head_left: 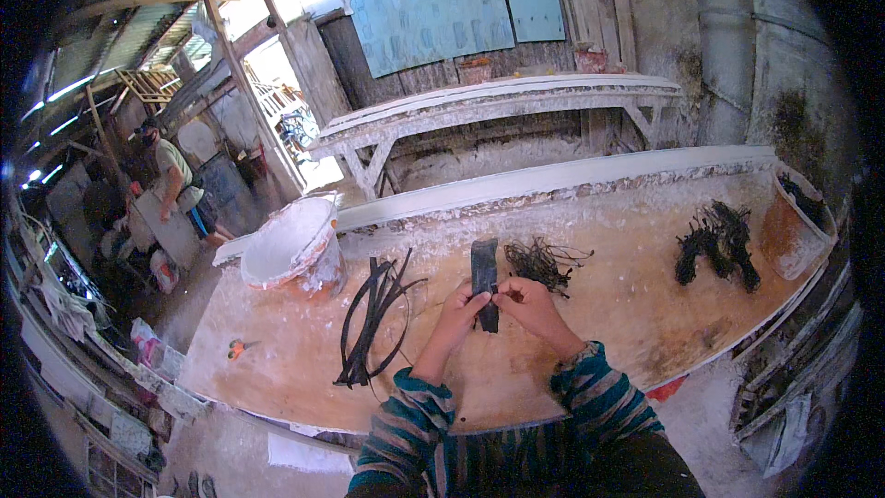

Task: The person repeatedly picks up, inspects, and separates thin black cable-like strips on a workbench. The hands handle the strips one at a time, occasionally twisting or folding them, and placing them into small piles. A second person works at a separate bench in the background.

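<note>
In front of me, over the middle of the wooden table, a flat black strip (484,263), rubber-like in look, stands out lengthwise away from me. My left hand (454,315) grips its lower part from the left, thumb on top. From the right, my right hand (535,308) pinches at the strip's right edge, close to the left thumb; any smaller piece between those fingertips is hidden. Long thin black strips (365,327) lie in a loose bundle left of my hands. Just beyond my right hand is a tangle of thin black cords (542,261).
The tabletop (627,314) carries a plaster-smeared bucket (290,244) and orange-handled scissors (240,349) at left. Dark knotted bundles (717,247) and a tipped rusty-brown container (795,235) are at right. A white-crusted bench (516,97) stands beyond. Another person (175,175) is far left.
</note>
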`<move>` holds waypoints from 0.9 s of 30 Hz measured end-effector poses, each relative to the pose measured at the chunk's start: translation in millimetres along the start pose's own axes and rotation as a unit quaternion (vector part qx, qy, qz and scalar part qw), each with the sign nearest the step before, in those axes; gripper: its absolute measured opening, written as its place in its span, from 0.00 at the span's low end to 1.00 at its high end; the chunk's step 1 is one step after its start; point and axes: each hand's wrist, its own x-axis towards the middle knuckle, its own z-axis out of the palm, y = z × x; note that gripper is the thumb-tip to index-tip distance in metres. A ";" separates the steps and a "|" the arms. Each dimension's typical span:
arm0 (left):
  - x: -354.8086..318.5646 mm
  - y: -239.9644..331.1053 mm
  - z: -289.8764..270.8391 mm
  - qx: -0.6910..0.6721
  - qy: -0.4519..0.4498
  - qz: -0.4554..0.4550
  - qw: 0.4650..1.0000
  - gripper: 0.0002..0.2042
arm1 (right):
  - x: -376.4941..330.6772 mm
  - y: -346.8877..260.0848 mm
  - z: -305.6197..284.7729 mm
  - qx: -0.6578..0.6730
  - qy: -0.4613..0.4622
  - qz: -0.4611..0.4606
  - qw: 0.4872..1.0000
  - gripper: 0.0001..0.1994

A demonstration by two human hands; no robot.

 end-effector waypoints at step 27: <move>-24.5 78.1 -78.7 -0.185 0.262 0.354 0.878 0.22 | 15.8 29.9 -62.6 -0.309 0.173 0.146 0.924 0.13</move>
